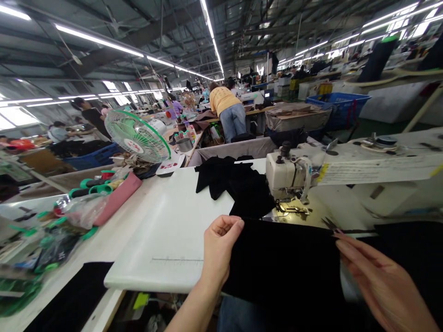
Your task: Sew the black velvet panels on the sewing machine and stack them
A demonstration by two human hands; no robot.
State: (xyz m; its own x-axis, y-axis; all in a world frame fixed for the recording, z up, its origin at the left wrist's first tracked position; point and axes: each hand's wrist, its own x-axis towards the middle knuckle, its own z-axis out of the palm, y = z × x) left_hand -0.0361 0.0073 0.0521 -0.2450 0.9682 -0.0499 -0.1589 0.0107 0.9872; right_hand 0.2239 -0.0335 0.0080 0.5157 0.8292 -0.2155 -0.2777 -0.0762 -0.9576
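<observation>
A piece of black fabric (287,267) is stretched between my two hands in front of the sewing machine (290,173). My left hand (219,246) is closed, thumb and fingers pinching the fabric's upper left corner. At its upper right corner, my right hand (377,272) pinches the fabric's edge. Small dark scissors (330,224) show their points just beyond the right fingertips; I cannot tell whether that hand holds them too. Behind the fabric, a heap of black cut pieces (238,180) lies on the white tabletop (173,221), left of the machine's needle area.
A green-rimmed fan (136,136) stands at the table's far left corner. Thread spools (93,184) and a pink cloth strip (119,198) lie to the left. More black fabric (72,295) is at lower left. A person in a yellow shirt (224,101) bends over further back.
</observation>
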